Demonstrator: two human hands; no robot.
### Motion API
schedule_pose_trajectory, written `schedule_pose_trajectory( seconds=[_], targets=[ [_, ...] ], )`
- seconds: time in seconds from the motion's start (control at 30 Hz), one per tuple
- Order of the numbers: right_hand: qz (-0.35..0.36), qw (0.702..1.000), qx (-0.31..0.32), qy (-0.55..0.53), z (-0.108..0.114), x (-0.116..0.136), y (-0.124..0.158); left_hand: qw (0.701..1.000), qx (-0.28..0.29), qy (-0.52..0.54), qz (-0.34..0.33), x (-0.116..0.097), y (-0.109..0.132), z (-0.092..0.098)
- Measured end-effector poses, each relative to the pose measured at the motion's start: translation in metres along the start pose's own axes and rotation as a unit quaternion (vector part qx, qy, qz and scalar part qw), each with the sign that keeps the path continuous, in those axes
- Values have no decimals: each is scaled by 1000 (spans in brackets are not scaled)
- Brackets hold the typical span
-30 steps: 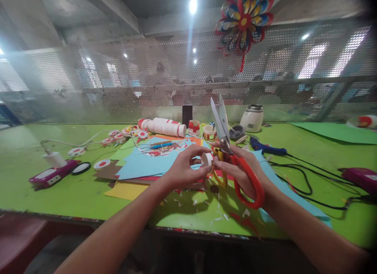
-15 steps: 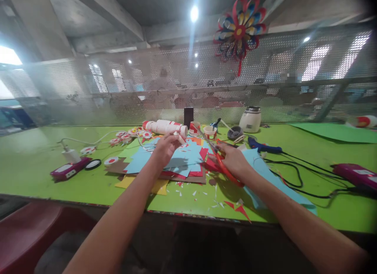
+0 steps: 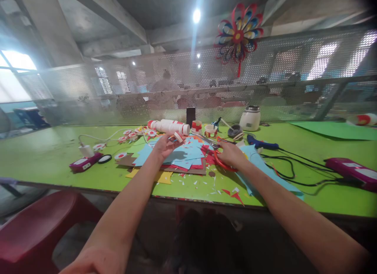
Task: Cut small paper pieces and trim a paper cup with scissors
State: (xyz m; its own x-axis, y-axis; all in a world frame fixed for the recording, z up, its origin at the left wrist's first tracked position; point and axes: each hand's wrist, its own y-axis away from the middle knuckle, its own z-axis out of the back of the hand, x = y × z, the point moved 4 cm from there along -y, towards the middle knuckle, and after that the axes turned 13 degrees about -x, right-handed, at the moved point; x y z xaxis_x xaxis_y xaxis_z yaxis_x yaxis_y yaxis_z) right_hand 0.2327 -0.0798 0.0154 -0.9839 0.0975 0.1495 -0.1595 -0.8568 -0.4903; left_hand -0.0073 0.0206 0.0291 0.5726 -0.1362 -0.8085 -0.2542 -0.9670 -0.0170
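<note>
My left hand (image 3: 165, 146) is closed, with a small white ring-shaped piece (image 3: 178, 137) pinched between thumb and fingers above the paper pile. Its inner side is partly hidden by the fingers. My right hand (image 3: 233, 154) grips a pair of scissors (image 3: 219, 162) by the red-orange handles. Their metal blades point left, toward the white piece but apart from it. Under my left hand lie light blue paper sheets (image 3: 185, 158), with red paper and brown card beneath them. Small white and red scraps (image 3: 203, 183) are strewn in front of the pile.
White rolls (image 3: 171, 126) and two small red-and-white cups stand behind the pile. A blue glue gun (image 3: 262, 143) and its black cables lie right. Purple power strips (image 3: 85, 162) sit at both sides. A white jar (image 3: 250, 118) stands at the back; a red stool (image 3: 44, 223) is lower left.
The view has shifted slightly. My left hand has turned, so the white piece shows more of its ring form. The scissors in my right hand have tilted to lie flatter.
</note>
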Motion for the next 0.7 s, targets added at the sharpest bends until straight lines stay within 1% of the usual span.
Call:
schedule_pose_trajectory(
  seconds=[0.13,0.27,0.4,0.53,0.63,0.7],
  targets=[
    [-14,1000,10,21,-6,-9,-1,998,47,-17,29,6,7,-7],
    [-15,999,4,32,-9,-10,3,993,109,-21,34,9,17,-18],
    [-10,999,-16,27,-10,-5,5,987,155,-34,28,9,24,-24],
    [6,999,-38,5,-9,-2,5,980,182,-63,48,13,28,-25],
    [12,998,-64,-19,-6,-3,3,975,203,-71,56,15,32,-28],
    [10,995,-88,-39,-2,-3,1,971,221,-71,50,15,35,-32]
  ],
)
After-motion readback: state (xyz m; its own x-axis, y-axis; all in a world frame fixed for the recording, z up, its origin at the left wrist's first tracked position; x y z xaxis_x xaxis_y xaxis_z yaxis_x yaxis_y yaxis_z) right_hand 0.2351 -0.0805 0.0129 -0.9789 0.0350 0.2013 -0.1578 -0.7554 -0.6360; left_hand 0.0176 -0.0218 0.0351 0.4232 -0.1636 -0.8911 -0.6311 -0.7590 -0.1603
